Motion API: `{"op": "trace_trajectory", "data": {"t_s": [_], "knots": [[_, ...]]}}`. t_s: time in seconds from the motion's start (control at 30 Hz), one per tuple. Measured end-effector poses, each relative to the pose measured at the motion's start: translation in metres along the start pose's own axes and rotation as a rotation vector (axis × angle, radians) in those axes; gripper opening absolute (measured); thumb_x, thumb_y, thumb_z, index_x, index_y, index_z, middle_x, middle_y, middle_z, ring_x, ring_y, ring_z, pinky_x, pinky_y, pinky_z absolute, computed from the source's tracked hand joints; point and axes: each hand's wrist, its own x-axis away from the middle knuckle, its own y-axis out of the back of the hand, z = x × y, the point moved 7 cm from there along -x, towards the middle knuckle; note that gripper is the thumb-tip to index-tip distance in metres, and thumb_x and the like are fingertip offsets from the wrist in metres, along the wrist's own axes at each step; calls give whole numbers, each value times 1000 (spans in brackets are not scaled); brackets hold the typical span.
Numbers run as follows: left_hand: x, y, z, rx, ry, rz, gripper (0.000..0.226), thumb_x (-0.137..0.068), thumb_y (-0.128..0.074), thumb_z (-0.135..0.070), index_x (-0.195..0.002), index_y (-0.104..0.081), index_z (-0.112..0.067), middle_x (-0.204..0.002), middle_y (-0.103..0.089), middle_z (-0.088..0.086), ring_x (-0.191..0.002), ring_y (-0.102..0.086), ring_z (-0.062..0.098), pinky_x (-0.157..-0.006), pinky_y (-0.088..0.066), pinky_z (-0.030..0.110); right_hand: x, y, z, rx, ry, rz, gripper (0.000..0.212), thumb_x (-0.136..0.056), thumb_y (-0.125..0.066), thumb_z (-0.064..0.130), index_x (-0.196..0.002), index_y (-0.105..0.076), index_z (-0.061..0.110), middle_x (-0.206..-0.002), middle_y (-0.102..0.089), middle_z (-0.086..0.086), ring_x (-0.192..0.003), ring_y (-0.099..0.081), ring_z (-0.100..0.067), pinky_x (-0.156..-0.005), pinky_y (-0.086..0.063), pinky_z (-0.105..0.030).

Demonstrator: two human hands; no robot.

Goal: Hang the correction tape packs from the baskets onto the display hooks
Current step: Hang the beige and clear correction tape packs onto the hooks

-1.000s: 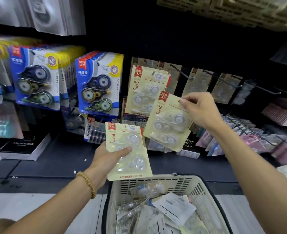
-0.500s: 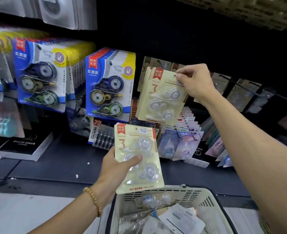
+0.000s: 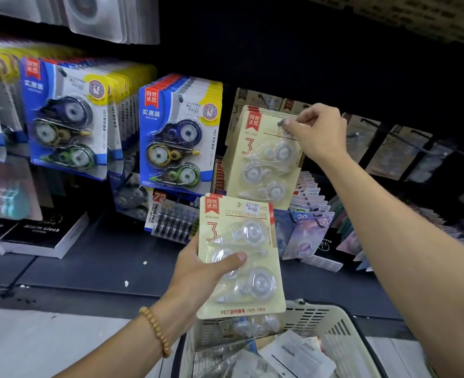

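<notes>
Head view — hook tip (hand-covered)

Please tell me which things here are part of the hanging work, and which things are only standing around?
Part of the job:
- right hand, pinching the top of the cream pack at the hook
- left hand, holding a second cream pack
- basket with more packs

Just standing around:
- blue packs
- black alarm clock boxes
- purple cards
</notes>
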Motion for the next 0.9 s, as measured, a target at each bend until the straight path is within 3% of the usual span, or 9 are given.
{"op": "trace_trajectory", "data": {"t_s": [0.13,0.27,0.37,0.47,0.57,0.63,0.77,0.9], "knots": [[4,0,7,-24,36,17,41,-76,-85,-9,-111,-70,-22,-95,-79,-5,-87,-76,17,-72,-58,30,14,1,-12,15,-40,27,50,-87,-73,44,-125,-59,14,-122,-62,-2,-109,-55,-17,-84,-42,-30],[11,-1,13,-31,49,57,41,-75,-86,-9,-111,-69,-22,-95,-79,-5,-86,-76,14,-67,-57,24,56,-1,-24,-67,-48,15,51,-93,-67,38,-133,-47,13,-117,-58,-3,-102,-57,-18,-90,-49,-38],[14,0,11,-22,38,62,41,-75,-86,-8,-111,-69,-21,-94,-79,-5,-84,-76,13,-62,-56,19,98,-5,-35,-165,-107,43,36,-92,-70,36,-114,-58,10,-94,-62,1,-87,-60,-16,-85,-52,-42],[15,4,8,-15,27,43,42,-74,-86,-9,-112,-70,-19,-96,-79,-3,-88,-76,18,-74,-60,31,136,-23,-43,-331,-210,274,25,-90,-74,35,-88,-69,10,-78,-67,-14,-70,-64,-23,-78,-58,-46],[14,8,3,8,17,15,44,-72,-87,-11,-112,-70,-19,-99,-79,0,-93,-76,24,-88,-59,48,163,-33,-45,-524,-383,445,19,-89,-77,20,-99,-69,6,-78,-66,-18,-61,-63,-15,-62,-57,-27],[13,7,-1,42,6,16,46,-72,-87,-9,-113,-69,-18,-100,-79,1,-93,-76,25,-88,-60,49,170,-32,-46,-608,-467,434,17,-88,-77,13,-99,-70,3,-78,-68,-15,-62,-61,-18,-56,-55,-23],[14,0,-10,71,-31,63,45,-73,-85,-3,-113,-68,-16,-96,-79,1,-86,-77,20,-67,-61,32,166,-26,-40,-601,-457,415,13,-94,-70,12,-92,-66,0,-75,-68,-9,-61,-61,-16,-53,-52,-22],[11,-3,-19,108,-54,75,43,-74,-84,-9,-113,-69,-21,-101,-79,1,-91,-77,21,-75,-61,37,156,-12,-29,-615,-395,280,11,-102,-58,12,-92,-59,9,-73,-69,-2,-56,-62,-8,-52,-48,-20]]}}
